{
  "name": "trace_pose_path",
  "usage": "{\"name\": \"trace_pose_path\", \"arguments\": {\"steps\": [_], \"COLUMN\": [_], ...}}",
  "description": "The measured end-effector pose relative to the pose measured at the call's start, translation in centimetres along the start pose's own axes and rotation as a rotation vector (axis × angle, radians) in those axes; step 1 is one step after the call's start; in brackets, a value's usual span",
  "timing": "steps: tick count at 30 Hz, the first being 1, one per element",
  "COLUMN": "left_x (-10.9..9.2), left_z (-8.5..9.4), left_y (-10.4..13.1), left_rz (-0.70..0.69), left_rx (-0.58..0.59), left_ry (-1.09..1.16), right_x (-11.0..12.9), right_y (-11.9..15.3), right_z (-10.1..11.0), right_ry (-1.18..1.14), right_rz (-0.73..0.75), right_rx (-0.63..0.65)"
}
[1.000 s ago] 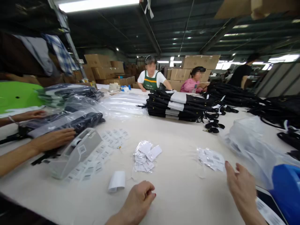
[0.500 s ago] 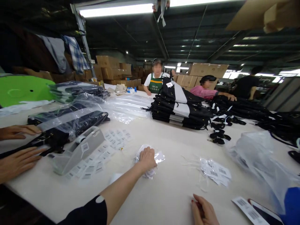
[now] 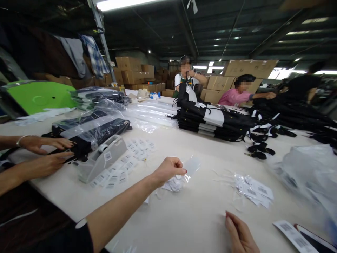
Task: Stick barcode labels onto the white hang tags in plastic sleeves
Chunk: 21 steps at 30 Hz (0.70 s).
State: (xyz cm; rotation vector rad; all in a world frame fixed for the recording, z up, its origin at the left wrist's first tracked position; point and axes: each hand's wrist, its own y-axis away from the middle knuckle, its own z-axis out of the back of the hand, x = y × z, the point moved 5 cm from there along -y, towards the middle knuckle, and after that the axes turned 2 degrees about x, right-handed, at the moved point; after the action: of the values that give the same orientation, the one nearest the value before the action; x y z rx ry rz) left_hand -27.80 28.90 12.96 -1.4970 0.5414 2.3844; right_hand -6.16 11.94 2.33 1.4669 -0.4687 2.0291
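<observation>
My left hand [image 3: 171, 169] reaches over the middle of the table, closed in a pinch on a small clear plastic bag [image 3: 192, 166]. Just below it lies a pile of white tags and clear plastic [image 3: 174, 184]. At the lower right, my right hand [image 3: 240, 232] is low over the table, thumb and forefinger close together and nothing visible between them. Beyond it sit white barcode tags [image 3: 254, 189] with thin strings. A barcode strip [image 3: 293, 236] and a phone [image 3: 316, 239] lie to its right.
A co-worker's hands [image 3: 50, 160] work on dark goods at left, beside a grey plastic holder [image 3: 104, 158] and barcode labels [image 3: 121, 170]. Stacked black goods [image 3: 213, 123] stand across the table; a plastic bag [image 3: 302, 172] lies at right. Two people [image 3: 238, 96] work opposite.
My left hand has come up from the pile with the clear bag in its fingers. My right hand's thumb and forefinger have drawn together. The co-worker's hands at left have moved inward.
</observation>
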Motion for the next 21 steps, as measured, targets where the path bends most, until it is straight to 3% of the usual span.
{"name": "trace_pose_path", "arguments": {"steps": [5,8,11,15,21], "left_x": [1.6,3.1,4.3,5.6,6.8], "left_z": [-5.9,-8.8,-10.5,-12.4,-13.4], "left_y": [5.8,8.5,10.0,11.1,11.9], "left_rz": [0.091,0.207,0.281,0.378,0.435], "left_rx": [0.239,0.285,0.295,0.393,0.377], "left_ry": [0.439,0.673,0.741,0.702,0.663], "right_x": [3.7,4.7,4.1,3.4,2.8], "right_y": [3.0,4.3,5.0,5.1,5.3], "right_z": [-3.0,-4.0,-3.7,-2.9,-2.9], "right_ry": [-0.458,-0.537,-0.541,-0.574,-0.605], "right_rz": [-0.137,-0.159,-0.202,-0.286,-0.384], "right_rx": [0.166,0.164,0.096,0.088,0.11]}}
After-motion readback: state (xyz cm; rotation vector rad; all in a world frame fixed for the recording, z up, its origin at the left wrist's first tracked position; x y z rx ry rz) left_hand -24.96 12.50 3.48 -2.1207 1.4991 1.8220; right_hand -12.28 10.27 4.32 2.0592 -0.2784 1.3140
